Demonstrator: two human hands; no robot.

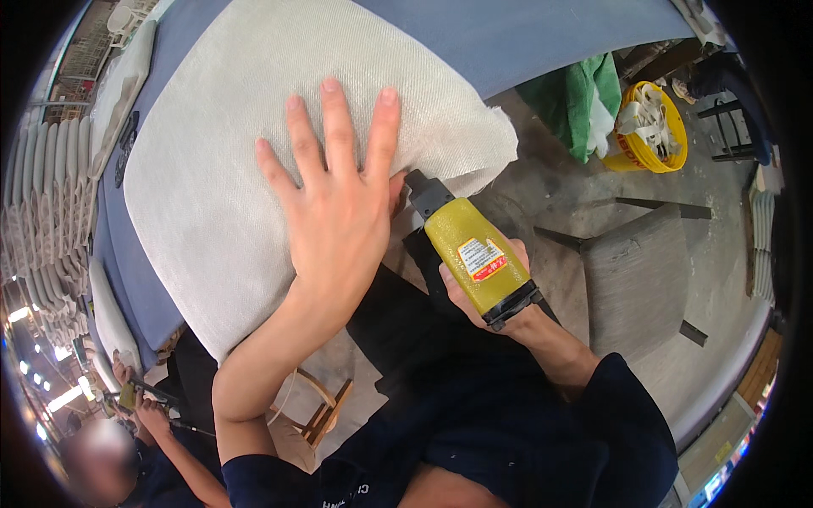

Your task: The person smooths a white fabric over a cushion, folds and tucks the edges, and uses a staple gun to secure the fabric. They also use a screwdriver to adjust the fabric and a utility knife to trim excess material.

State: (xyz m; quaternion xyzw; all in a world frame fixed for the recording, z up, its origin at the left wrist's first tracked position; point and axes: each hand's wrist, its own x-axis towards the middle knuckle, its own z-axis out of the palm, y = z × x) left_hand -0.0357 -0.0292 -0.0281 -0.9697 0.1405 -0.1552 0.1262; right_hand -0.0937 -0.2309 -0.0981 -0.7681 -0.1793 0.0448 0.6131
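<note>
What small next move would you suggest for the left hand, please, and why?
I'd perhaps ease the left hand back slightly: its thumb sits right beside the nose of the staple gun in the right hand, with fingers spread on pale woven fabric.

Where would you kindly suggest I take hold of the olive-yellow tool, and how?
Probably by the underside of the olive-yellow tool, coming from the lower right, where the right hand holds it: its broad top faces up, and its black nose points up-left toward the white fabric, so this grip should sit behind the nose.
</note>
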